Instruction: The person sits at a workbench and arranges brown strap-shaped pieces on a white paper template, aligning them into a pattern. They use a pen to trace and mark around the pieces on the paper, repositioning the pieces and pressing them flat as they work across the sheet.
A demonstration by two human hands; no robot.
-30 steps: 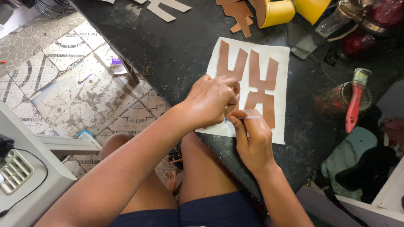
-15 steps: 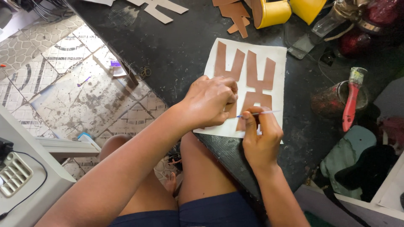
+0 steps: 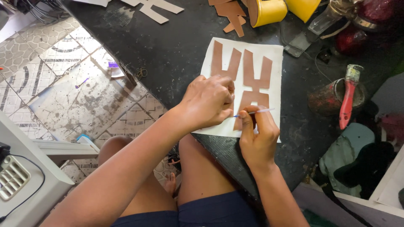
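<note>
A white sheet (image 3: 278,59) lies on the black worktable (image 3: 176,46), with brown cut-out pattern pieces (image 3: 246,73) laid on top of it. My left hand (image 3: 208,101) presses down on the near left part of the brown pieces, fingers curled. My right hand (image 3: 257,138) grips a thin pen (image 3: 257,112), its tip at the lower edge of a brown piece just right of my left hand. The pen lies nearly level, pointing left.
Yellow shoe parts (image 3: 269,10) and loose brown scraps (image 3: 231,12) sit at the table's far edge. A tin with a red-handled brush (image 3: 347,98) stands to the right, with dark bottles (image 3: 357,17) behind it. Tiled floor (image 3: 63,84) lies left; my knees are under the table edge.
My right hand has slid right and slightly down along the sheet's near edge with the pen. My left hand stays pressed on the brown pieces.
</note>
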